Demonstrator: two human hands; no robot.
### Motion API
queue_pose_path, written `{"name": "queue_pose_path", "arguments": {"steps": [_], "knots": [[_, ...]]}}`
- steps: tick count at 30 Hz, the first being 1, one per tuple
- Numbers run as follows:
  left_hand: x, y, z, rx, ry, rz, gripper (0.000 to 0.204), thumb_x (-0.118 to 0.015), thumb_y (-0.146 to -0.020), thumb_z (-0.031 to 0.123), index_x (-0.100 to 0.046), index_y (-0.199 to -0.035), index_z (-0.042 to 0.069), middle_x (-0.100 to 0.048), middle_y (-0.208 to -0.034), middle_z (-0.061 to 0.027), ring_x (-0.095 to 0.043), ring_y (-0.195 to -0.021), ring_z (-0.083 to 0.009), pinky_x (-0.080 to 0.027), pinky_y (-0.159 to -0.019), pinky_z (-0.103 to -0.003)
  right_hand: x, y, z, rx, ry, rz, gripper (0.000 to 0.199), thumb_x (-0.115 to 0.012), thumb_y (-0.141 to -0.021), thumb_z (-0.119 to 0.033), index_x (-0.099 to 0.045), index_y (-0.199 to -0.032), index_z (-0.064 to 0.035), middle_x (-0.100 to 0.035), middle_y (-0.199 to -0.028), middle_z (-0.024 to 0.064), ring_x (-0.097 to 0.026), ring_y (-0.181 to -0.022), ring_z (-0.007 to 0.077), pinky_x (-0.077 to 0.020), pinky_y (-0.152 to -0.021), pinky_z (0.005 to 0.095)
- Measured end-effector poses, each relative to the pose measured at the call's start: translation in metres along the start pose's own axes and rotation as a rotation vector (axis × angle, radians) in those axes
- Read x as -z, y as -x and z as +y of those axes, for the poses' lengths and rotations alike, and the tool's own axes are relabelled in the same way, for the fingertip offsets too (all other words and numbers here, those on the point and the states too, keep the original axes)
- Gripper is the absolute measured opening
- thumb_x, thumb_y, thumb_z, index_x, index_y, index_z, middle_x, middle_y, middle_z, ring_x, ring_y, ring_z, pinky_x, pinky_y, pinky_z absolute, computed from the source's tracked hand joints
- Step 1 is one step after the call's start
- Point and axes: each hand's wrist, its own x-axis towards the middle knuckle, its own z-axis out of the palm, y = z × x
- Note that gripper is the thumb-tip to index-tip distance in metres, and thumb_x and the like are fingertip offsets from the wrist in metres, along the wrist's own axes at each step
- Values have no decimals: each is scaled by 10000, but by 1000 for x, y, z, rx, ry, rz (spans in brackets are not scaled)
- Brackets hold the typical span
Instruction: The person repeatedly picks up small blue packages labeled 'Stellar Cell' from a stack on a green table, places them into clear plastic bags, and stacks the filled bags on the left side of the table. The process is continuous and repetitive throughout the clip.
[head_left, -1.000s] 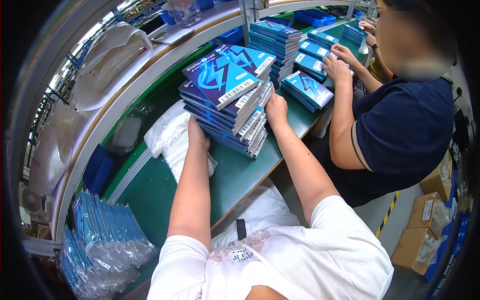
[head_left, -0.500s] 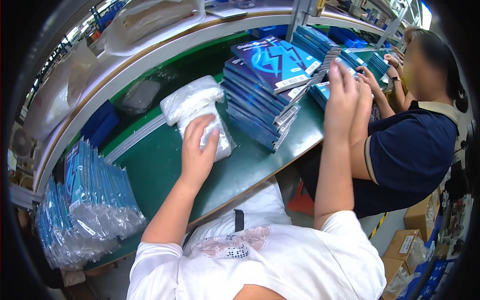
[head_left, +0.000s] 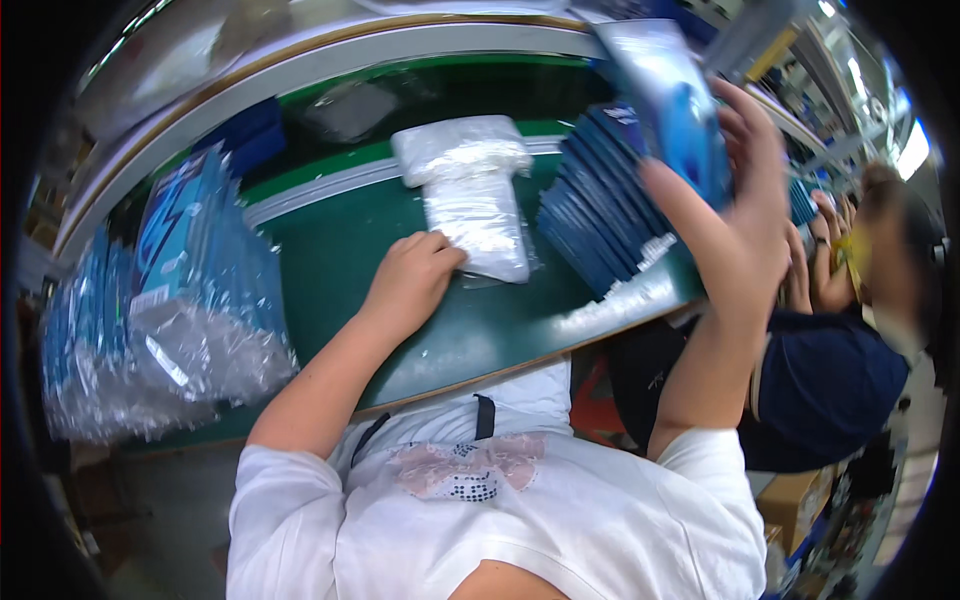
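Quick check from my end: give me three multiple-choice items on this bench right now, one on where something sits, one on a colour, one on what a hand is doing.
1. Where do the bagged blue packs lie?
A. at the bench's left end
B. under the right hand
C. on the person's lap

2. What colour is the bench top?
A. red
B. green
C. yellow

3. What is the right hand doing?
A. resting flat on the bench
B. hanging empty at the side
C. holding a blue box up off the stack

Answers:
1. A: the bagged blue packs pile up at the left end.
2. B: the bench top is green.
3. C: the right hand grips a blue box raised above the stack of blue boxes, while the left hand touches the white plastic bags.
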Motion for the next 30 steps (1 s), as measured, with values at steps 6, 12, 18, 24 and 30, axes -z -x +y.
{"name": "queue_pose_path", "arguments": {"steps": [6,12,18,24,30], "knots": [[1,5,15,124,177,127,260,-596,-792,34,-610,-1051,50,-532,-922,-142,-558,-874,-323,-470,-774,-389,-34,81,8,-654,-1262,-399,795,-313,-929,-622,-417,-1282,82,-564,-926,136,-500,-667,100,-374,-496,210],[-4,13,3,101,179,162,132,-622,-785,93,-635,-915,72,-562,-860,-96,-575,-888,-285,-482,-745,-392,-69,143,28,-1087,-1631,-535,436,-527,-923,-220,-438,-1228,79,-569,-933,119,-603,-793,164,-519,-615,276],[6,8,12,243,482,214,112,-675,-755,99,-700,-851,49,-532,-833,-76,-542,-764,-209,-442,-694,-290,-91,138,16,-1181,-1600,-657,700,-654,-800,-69,-296,-1373,110,-547,-1195,223,-607,-1037,221,-494,-889,306],[4,8,18,759,969,199,133,-624,-799,-24,-650,-928,-13,-631,-782,-70,-614,-776,-137,-486,-653,-244,-99,130,31,-1193,-1569,-618,627,-640,-824,-59,-338,-1348,102,-603,-1102,160,-647,-894,166,-537,-770,277],[12,8,23,878,1228,227,144,-602,-860,39,-642,-981,-28,-653,-873,-76,-626,-768,-120,-508,-688,-241,-87,133,37,-1138,-1426,-623,560,-612,-848,-41,-368,-1330,105,-600,-1119,162,-630,-935,159,-527,-792,278]]}}
